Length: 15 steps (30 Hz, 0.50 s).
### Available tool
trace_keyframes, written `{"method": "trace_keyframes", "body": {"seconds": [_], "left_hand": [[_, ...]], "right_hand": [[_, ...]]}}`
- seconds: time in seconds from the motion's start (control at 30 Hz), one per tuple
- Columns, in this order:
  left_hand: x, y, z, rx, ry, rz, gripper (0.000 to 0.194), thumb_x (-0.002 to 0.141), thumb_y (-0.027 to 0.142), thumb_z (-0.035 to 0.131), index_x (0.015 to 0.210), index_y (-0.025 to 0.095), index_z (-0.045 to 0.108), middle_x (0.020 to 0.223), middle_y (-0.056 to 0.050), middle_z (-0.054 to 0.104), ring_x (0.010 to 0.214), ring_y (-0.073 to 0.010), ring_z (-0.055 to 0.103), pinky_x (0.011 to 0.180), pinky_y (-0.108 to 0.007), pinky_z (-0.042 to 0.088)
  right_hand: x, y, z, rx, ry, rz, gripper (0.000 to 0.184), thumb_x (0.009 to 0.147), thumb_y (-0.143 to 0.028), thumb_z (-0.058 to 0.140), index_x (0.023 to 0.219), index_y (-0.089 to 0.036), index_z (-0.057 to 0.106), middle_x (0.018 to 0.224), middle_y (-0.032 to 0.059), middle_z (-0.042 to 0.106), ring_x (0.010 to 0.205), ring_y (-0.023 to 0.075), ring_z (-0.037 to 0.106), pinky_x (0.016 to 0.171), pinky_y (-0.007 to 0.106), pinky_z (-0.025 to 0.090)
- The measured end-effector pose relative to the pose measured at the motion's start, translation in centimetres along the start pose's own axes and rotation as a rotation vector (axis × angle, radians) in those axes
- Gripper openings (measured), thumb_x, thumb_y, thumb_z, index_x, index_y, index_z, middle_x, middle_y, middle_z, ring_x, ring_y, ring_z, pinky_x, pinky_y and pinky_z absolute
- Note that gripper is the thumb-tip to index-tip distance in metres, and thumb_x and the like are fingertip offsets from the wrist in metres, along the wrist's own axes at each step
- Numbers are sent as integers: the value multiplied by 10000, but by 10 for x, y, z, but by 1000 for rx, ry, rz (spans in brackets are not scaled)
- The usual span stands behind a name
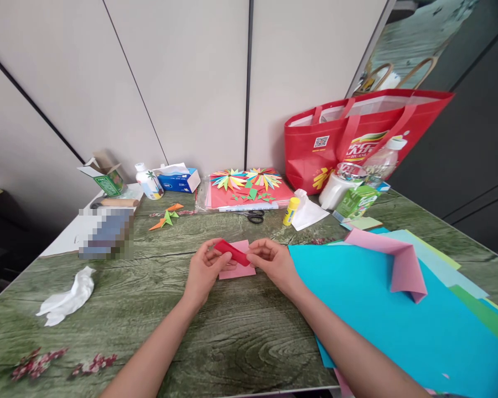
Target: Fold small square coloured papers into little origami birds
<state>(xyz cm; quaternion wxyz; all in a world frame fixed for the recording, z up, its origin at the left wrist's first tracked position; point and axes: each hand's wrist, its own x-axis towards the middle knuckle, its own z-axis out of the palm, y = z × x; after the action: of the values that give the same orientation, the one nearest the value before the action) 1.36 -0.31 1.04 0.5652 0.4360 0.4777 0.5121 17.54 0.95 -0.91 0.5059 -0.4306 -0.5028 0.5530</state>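
Note:
A narrow folded strip of red paper [233,252] is held up between both hands, slanting down to the right. My left hand [207,265] pinches its left end between thumb and fingers. The right end is gripped by the thumb and fingertips of my right hand [273,261]. Directly beneath lies a pink paper square [241,270] on the wood-patterned table, partly covered by the strip and fingers. Beyond the hands are black-handled scissors [255,216] and a yellow glue stick [291,211] standing upright.
Large blue paper sheets [348,298] with a folded pink piece [409,271] cover the right side. At the back stand a red bag [311,149] and a packet with colourful paper fans [253,199]. Orange-green paper pieces [166,218] and a crumpled tissue [68,298] lie left.

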Motion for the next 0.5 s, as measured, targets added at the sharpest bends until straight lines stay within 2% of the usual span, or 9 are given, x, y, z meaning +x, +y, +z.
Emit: {"method": "trace_keyframes", "body": {"seconds": [0.17, 0.33, 0.5], "left_hand": [[-1, 0, 1, 63, 25, 18, 541, 613, 279, 689, 1084, 158, 451, 835, -65, 675, 681, -169, 638, 658, -314, 509], [-3, 4, 1, 47, -42, 0, 602, 650, 283, 665, 1183, 166, 413, 966, -116, 662, 797, -188, 627, 722, -325, 490], [-4, 6, 0, -36, -103, -21, 579, 690, 327, 623, 1207, 151, 431, 1013, -137, 644, 808, -216, 627, 690, -347, 503]], "right_hand": [[-4, -1, 6, -84, -39, -36, 223, 587, -268, 689, 745, -166, 570, 649, 1, 630, 589, 132, 598, 582, 262, 478], [-7, -3, 9, -9, -184, 26, 196, 586, -271, 688, 727, -171, 596, 655, -12, 634, 586, 117, 589, 576, 245, 475], [-6, -7, 6, 113, -107, 116, 237, 588, -346, 684, 731, -179, 594, 654, -17, 625, 597, 125, 586, 554, 247, 486]]}}
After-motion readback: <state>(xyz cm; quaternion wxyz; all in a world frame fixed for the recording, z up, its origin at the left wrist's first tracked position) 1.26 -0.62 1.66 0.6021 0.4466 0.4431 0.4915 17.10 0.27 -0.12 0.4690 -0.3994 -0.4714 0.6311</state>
